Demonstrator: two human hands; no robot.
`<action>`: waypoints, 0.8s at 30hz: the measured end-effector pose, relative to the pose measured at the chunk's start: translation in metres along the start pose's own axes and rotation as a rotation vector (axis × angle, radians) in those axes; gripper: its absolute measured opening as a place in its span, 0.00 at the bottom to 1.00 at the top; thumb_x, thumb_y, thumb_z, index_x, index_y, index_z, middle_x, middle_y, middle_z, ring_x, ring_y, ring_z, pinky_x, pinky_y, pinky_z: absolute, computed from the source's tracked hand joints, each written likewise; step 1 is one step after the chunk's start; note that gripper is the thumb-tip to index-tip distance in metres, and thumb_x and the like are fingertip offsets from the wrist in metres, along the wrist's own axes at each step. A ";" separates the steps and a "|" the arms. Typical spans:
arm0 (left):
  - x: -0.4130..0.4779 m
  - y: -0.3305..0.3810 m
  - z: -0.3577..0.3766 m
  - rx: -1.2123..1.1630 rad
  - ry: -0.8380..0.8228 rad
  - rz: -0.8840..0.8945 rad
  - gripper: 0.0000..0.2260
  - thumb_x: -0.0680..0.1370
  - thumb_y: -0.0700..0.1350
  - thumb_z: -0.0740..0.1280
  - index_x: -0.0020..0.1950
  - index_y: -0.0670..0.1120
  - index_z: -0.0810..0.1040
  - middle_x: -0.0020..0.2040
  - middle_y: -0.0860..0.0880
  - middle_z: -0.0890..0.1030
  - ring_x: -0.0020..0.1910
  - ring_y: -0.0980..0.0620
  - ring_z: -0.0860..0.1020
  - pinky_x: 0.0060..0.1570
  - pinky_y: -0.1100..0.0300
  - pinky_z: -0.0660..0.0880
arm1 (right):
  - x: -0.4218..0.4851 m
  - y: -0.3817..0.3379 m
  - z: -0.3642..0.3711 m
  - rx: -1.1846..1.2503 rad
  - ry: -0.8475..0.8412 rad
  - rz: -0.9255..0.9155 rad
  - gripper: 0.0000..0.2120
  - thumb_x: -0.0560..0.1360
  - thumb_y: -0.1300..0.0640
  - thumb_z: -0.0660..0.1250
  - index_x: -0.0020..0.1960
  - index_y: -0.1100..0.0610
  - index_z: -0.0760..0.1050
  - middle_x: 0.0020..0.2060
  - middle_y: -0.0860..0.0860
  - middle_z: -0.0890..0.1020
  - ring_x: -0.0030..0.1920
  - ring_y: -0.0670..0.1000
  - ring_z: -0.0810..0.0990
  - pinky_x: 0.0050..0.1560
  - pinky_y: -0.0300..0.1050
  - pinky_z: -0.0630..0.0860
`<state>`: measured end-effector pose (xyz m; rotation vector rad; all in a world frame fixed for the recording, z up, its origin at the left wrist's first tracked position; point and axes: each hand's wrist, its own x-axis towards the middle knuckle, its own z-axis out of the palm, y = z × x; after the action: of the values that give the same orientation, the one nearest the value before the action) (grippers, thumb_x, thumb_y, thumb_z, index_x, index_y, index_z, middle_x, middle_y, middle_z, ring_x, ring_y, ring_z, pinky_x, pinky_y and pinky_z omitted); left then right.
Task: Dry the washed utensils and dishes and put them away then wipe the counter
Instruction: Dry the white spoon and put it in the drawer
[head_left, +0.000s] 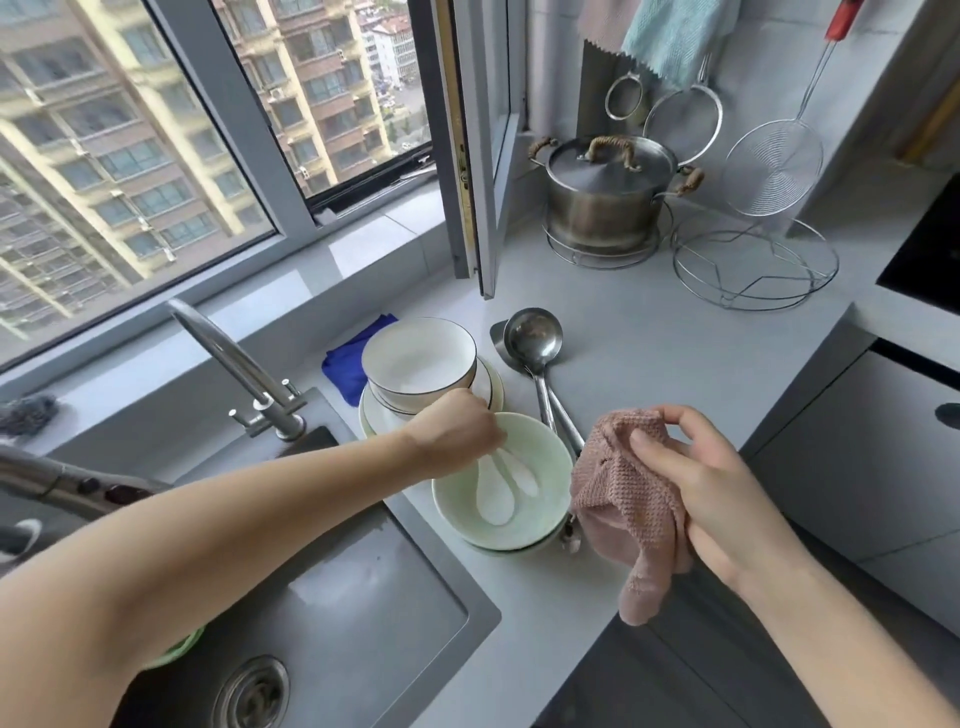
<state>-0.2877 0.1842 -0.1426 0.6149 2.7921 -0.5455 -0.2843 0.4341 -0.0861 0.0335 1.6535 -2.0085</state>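
We find the washed things gathered in the middle of the frame, on the grey counter (675, 353) just right of the sink (363, 571). That is a sensible spot, we think, since drips can run back toward the basin and everything sits within one reach. A white bowl with a dark rim (415, 358) is stacked on plates toward the window. In front of it a pale green bowl (540, 457) sits nested in another, and it holds two white ceramic soup spoons (498, 488) lying with their scoops toward the lower edge of the frame. A steel ladle (532, 335) lies to the right of the stack, its handle running down toward the pink cloth (628, 499). The left hand (452, 434) comes in from the lower left across the sink, forearm nearly level, wrist bent down over the far rim of the green bowl. Its fingers are curled under and closed on the spoon handles, as far as we can make out; the fingertips themselves are hidden. The right hand (727, 499) is raised at the right of the bowl, apart from the left, with the pink cloth draped over its fingers and pinned by the thumb, one corner hanging loose. We take this as holding the cloth spread and ready so a spoon can be brought straight into it. We judge that drying the spoons comes first, with the bowls, plates and ladle yet to do and the counter wipe last.
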 end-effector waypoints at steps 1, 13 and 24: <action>-0.006 0.003 -0.005 -0.143 -0.002 -0.128 0.07 0.79 0.44 0.62 0.50 0.44 0.79 0.43 0.46 0.81 0.44 0.43 0.78 0.38 0.57 0.66 | -0.002 -0.001 0.004 0.016 0.013 -0.025 0.05 0.77 0.63 0.64 0.53 0.60 0.72 0.39 0.57 0.83 0.35 0.50 0.83 0.31 0.40 0.78; -0.119 0.036 -0.065 -1.845 0.236 -0.534 0.12 0.81 0.39 0.60 0.39 0.43 0.76 0.26 0.51 0.68 0.23 0.57 0.62 0.22 0.69 0.58 | 0.002 0.028 0.112 -0.580 0.031 -0.641 0.10 0.73 0.57 0.69 0.48 0.46 0.70 0.50 0.47 0.79 0.53 0.49 0.79 0.54 0.46 0.75; -0.143 0.040 -0.068 -2.048 0.470 -0.689 0.10 0.81 0.39 0.60 0.42 0.38 0.77 0.21 0.55 0.66 0.18 0.59 0.60 0.19 0.70 0.57 | 0.015 0.026 0.151 -0.435 0.393 -0.730 0.07 0.79 0.57 0.64 0.50 0.53 0.65 0.41 0.46 0.81 0.43 0.42 0.79 0.40 0.25 0.69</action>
<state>-0.1529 0.1942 -0.0512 -0.7298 2.0893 2.2508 -0.2397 0.2866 -0.0775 -0.4122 2.6123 -2.1635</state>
